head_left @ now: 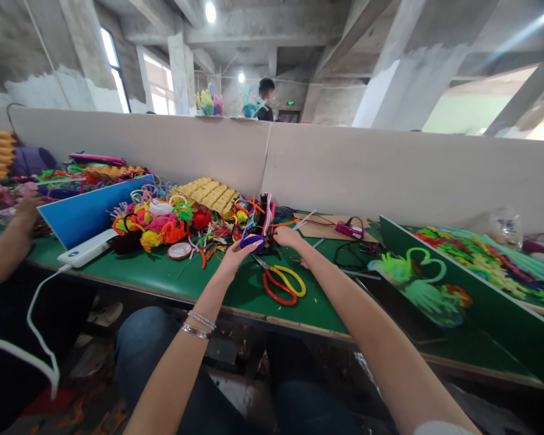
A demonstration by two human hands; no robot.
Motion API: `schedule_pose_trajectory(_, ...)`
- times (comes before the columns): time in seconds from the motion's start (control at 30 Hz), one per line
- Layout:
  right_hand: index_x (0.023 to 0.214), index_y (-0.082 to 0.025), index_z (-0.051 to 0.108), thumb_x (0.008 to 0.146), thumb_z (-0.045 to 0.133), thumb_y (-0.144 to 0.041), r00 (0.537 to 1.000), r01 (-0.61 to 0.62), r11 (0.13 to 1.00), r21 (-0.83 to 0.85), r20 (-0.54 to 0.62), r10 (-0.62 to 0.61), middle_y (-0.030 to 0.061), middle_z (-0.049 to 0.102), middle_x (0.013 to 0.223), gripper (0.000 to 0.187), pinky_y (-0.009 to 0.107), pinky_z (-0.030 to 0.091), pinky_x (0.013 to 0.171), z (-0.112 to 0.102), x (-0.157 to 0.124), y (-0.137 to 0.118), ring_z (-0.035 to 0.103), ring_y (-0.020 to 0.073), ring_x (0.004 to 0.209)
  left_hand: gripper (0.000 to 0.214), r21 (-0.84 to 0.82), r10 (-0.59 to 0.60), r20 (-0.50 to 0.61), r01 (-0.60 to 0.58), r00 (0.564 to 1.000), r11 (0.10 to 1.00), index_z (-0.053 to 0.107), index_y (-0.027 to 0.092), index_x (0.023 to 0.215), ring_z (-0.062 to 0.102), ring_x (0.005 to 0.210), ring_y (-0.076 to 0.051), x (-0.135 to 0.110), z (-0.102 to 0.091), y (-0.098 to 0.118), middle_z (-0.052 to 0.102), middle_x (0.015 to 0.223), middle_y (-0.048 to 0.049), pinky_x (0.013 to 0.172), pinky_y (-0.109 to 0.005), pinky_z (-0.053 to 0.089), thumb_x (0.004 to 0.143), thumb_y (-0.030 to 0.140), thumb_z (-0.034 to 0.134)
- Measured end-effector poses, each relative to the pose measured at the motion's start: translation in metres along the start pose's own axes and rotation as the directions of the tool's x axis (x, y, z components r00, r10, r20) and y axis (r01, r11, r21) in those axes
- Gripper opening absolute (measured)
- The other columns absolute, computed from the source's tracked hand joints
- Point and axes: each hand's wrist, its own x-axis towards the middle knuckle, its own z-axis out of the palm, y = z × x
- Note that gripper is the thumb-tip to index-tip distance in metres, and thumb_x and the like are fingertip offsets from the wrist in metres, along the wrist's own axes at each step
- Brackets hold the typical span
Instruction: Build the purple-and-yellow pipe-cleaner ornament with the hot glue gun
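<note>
My left hand [234, 258] is closed on a rounded purple piece [252, 243] whose kind I cannot make out. Just right of it, my right hand [288, 237] has its fingers curled beside an upright bundle of pipe cleaners [266, 211] in black, white, pink and other colours. Whatever those fingers hold is hidden. Between my forearms lies a pair of scissors [284, 284] with one red and one yellow handle, its blades pointing toward the purple piece.
Left of my hands are a heap of colourful fuzzy pieces [163, 226], a yellow egg-crate tray [208, 193], a round white-and-red lid [179, 251], a white power strip [88, 248] and a blue board [90, 211]. Green fuzzy swans [417, 278] stand right. Another person's arm [9, 241] works far left.
</note>
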Motion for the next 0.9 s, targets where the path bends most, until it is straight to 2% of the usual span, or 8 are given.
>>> schedule_pose_trajectory(0.07, 0.114, -0.016, 0.052, 0.087, 0.051, -0.033, 0.999, -0.011, 1.000, -0.024, -0.032, 0.010, 0.0077, 0.055, 0.115, 0.032, 0.039, 0.049, 0.081, 0.000, -0.005, -0.004, 0.056, 0.0181, 0.097, 0.042, -0.036, -0.054, 0.009, 0.054, 0.999, 0.998, 0.070, 0.016, 0.088, 0.062, 0.097, -0.021, -0.001, 0.008, -0.003, 0.071, 0.092, -0.0059, 0.097, -0.034, 0.041, 0.049, 0.028, 0.080)
schedule_pose_trajectory(0.23, 0.114, -0.016, 0.052, 0.087, 0.051, -0.033, 0.998, -0.012, 0.998, -0.068, -0.070, 0.007, 0.0079, 0.055, 0.114, 0.032, 0.039, 0.049, 0.081, -0.002, -0.014, -0.008, 0.056, 0.0181, 0.097, 0.044, -0.045, -0.060, 0.055, 0.063, 0.997, 0.997, 0.070, 0.018, 0.090, 0.063, 0.095, -0.021, 0.001, 0.020, -0.005, 0.071, 0.093, -0.0052, 0.094, -0.036, 0.042, 0.049, 0.028, 0.081)
schedule_pose_trajectory(0.4, 0.114, -0.016, 0.052, 0.087, 0.051, -0.033, 0.999, 0.024, 0.997, -0.067, -0.039, -0.027, 0.0074, 0.055, 0.114, 0.032, 0.039, 0.049, 0.081, -0.003, -0.016, -0.003, 0.057, 0.0180, 0.097, 0.034, -0.022, -0.047, 0.142, 0.051, 0.989, 0.998, 0.069, 0.017, 0.085, 0.063, 0.093, -0.020, 0.020, 0.031, 0.004, 0.071, 0.088, -0.0050, 0.093, -0.034, 0.042, 0.054, 0.027, 0.079)
schedule_pose_trajectory(0.47, 0.114, -0.017, 0.052, 0.087, 0.050, -0.033, 0.999, 0.042, 0.997, -0.058, -0.019, -0.043, 0.0073, 0.055, 0.114, 0.031, 0.039, 0.049, 0.081, -0.003, -0.015, 0.001, 0.057, 0.0177, 0.096, 0.031, -0.102, -0.091, 0.170, 0.109, 0.981, 0.989, 0.068, 0.017, 0.085, 0.064, 0.090, -0.017, 0.032, 0.038, 0.008, 0.070, 0.088, -0.0047, 0.091, -0.029, 0.043, 0.058, 0.029, 0.076)
schedule_pose_trajectory(0.53, 0.114, -0.016, 0.052, 0.087, 0.051, -0.033, 0.998, 0.058, 0.997, -0.051, -0.002, -0.058, 0.0075, 0.055, 0.114, 0.031, 0.039, 0.049, 0.081, -0.003, -0.014, 0.005, 0.057, 0.0178, 0.096, 0.031, -0.147, -0.231, 0.176, 0.257, 0.957, 0.955, 0.066, 0.017, 0.085, 0.065, 0.082, -0.017, 0.044, 0.045, 0.010, 0.069, 0.085, -0.0054, 0.085, -0.030, 0.047, 0.063, 0.038, 0.072)
schedule_pose_trajectory(0.57, 0.114, -0.016, 0.052, 0.087, 0.051, -0.033, 0.998, 0.066, 0.997, -0.049, 0.003, -0.066, 0.0076, 0.055, 0.114, 0.032, 0.039, 0.049, 0.081, -0.003, -0.013, 0.007, 0.057, 0.0179, 0.096, 0.033, -0.138, -0.267, 0.182, 0.293, 0.947, 0.946, 0.065, 0.017, 0.087, 0.065, 0.077, -0.018, 0.050, 0.049, 0.010, 0.069, 0.084, -0.0061, 0.081, -0.032, 0.048, 0.065, 0.042, 0.069)
schedule_pose_trajectory(0.73, 0.114, -0.016, 0.052, 0.087, 0.051, -0.033, 0.996, 0.091, 0.995, -0.048, 0.005, -0.091, 0.0075, 0.055, 0.114, 0.031, 0.039, 0.049, 0.081, -0.006, -0.018, 0.015, 0.057, 0.0178, 0.096, 0.038, -0.105, -0.362, 0.092, 0.371, 0.927, 0.923, 0.061, 0.015, 0.081, 0.061, 0.060, -0.014, 0.068, 0.057, 0.000, 0.063, 0.068, -0.0048, 0.069, -0.028, 0.048, 0.068, 0.051, 0.063)
schedule_pose_trajectory(0.9, 0.109, -0.016, 0.055, 0.088, 0.050, -0.034, 0.993, 0.112, 0.993, -0.044, -0.022, -0.113, 0.0076, 0.058, 0.111, 0.029, 0.037, 0.048, 0.081, -0.014, -0.032, 0.009, 0.058, 0.0171, 0.095, 0.042, -0.094, -0.382, 0.020, 0.382, 0.924, 0.919, 0.061, 0.014, 0.076, 0.058, 0.057, -0.012, 0.074, 0.058, -0.008, 0.060, 0.064, -0.0031, 0.067, -0.027, 0.045, 0.064, 0.054, 0.065)
